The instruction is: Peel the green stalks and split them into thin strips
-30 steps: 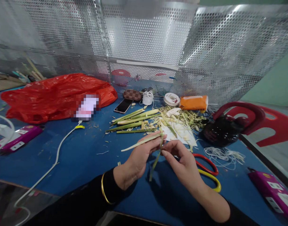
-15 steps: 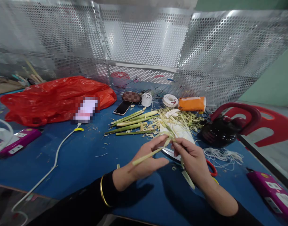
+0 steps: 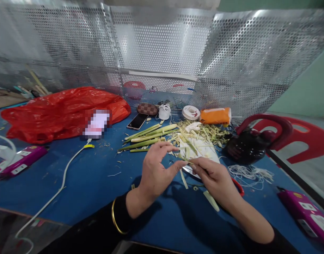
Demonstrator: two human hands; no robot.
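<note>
My right hand [image 3: 216, 178] pinches a thin green plant strip [image 3: 187, 161] between thumb and fingers. Beside it, my left hand [image 3: 156, 169] has its fingers curved and spread apart from the thumb, whose tip meets the strip near my right fingertips. Behind the hands lies a white paper [image 3: 205, 150] with pale peelings on it, on a round plate whose shiny rim [image 3: 189, 171] partly shows. One pale peel [image 3: 211, 201] rests on the table under my right wrist. Several green stalks [image 3: 148, 138] lie left of the paper.
Shredded trimmings [image 3: 217, 133] are heaped behind the paper. To the right stand a black pot [image 3: 243, 148] with a dark red handle and tangled white string [image 3: 251, 176]. Red-handled scissors [image 3: 238, 187] are partly hidden by my right hand. A red bag [image 3: 53, 113] and phone [image 3: 138, 121] lie left.
The long pale strip that lay across my left palm now hangs down or has dropped below my fingers. My left hand has turned and its fingers have moved away from the thumb.
</note>
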